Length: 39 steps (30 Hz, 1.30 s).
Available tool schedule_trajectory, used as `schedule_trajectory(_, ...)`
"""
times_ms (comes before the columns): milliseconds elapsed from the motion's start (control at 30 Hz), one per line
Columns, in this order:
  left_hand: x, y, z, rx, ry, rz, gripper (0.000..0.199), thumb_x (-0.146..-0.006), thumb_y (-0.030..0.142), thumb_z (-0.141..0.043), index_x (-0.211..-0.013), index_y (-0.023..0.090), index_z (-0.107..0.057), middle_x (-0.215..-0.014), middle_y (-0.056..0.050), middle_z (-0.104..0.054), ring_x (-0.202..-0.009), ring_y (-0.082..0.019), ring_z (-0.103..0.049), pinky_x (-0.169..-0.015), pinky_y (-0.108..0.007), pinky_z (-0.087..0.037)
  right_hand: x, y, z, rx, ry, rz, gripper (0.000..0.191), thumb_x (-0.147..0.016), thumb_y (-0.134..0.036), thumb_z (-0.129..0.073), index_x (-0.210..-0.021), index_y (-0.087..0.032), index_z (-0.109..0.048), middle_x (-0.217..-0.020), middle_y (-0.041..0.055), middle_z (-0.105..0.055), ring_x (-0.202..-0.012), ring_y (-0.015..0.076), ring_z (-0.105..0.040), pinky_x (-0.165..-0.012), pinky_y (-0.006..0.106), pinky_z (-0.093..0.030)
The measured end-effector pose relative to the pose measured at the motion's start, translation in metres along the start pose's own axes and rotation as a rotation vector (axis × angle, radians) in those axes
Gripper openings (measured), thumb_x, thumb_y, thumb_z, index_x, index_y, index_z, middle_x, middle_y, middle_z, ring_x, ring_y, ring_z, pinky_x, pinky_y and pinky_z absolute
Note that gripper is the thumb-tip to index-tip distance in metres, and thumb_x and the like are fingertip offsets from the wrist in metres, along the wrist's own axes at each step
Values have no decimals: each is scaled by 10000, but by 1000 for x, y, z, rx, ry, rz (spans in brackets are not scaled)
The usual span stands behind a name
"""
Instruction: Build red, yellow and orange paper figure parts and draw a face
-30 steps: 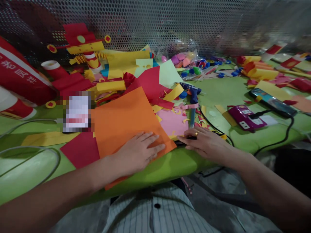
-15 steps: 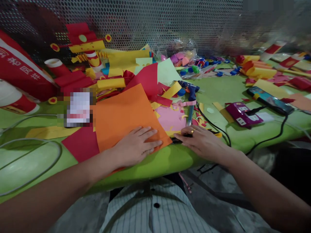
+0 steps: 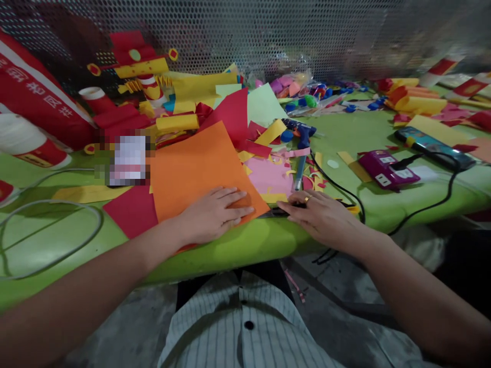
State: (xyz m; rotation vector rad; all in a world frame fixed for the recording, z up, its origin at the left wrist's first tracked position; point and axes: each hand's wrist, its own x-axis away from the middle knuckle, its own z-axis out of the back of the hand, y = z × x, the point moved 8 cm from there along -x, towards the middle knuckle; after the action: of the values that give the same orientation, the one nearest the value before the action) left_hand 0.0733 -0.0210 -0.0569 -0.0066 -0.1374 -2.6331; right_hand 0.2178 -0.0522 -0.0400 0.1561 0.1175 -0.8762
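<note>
The left hand [image 3: 215, 212] is flat, with its fingers a little apart, on a big sheet of smooth orange paper [image 3: 192, 163]. It looks like it is holding the sheet down. To do that well, I think the palm should press softly and evenly, so the paper does not slide or crease. The right hand [image 3: 326, 217] is bent low over a thin, dark thing [image 3: 282, 210]. I can't tell if its fingers grip it or just rest on it. It would be good to move gently there, because the paper's corner is so near.

From left to right, a dark red paper sheet [image 3: 132, 212] comes first, lying by the orange sheet's left side. The orange sheet is under the left hand, and most of it lies past the fingers, away from the person. Its right corner points at the dark thing, just short of the right hand. A pink paper sheet [image 3: 268, 176] with scraps on it lies behind the dark thing. Further right is a purple plastic plug block [image 3: 389, 171], well apart from both hands.
</note>
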Motion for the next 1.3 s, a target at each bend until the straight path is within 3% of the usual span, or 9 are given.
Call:
schedule_trajectory(133,0,1,2,-8,22,-9,429,-936,347,-259,-1268,248,-510,-1377,-84,-457,-1278,-236,-376,-1033,-411,-295,2,0,0,47,25,-27,324,-861,-155,-408,-1093,-180,-633,-948,105,-639,-842,217,-566,-716,350,-462)
schedule_trajectory(333,0,1,4,-11,68,-17,408,-931,321,-284,-1246,245,-530,-1371,-80,-466,-1252,-223,-412,-1018,-410,-312,-13,-18,1,40,15,-47,316,-871,-177,-417,-1107,-171,-628,-935,114,-633,-844,222,-556,-727,356,-460)
schedule_trajectory(767,0,1,2,-13,32,-5,405,-929,321,-291,-1235,243,-544,-1364,-86,-475,-1255,-229,-415,-1033,-412,-301,-15,-21,2,5,-4,-33,277,-844,-169,-470,-1051,-180,-654,-927,112,-642,-845,222,-562,-736,356,-447)
schedule_trajectory(1100,-1,0,0,-14,-8,21,420,-930,343,-276,-1251,242,-528,-1389,-77,-444,-1273,-236,-386,-1044,-408,-279,-15,-27,5,2,59,-14,244,-829,-164,-499,-1028,-133,-637,-922,125,-657,-855,241,-590,-747,376,-478)
schedule_trajectory(1300,-1,0,-1,-9,-9,19,421,-929,349,-281,-1254,234,-523,-1392,-86,-438,-1262,-233,-402,-1044,-415,-277,-16,-30,13,-145,119,18,98,-835,-172,-517,-852,-149,-611,-815,86,-668,-809,221,-609,-732,352,-492)
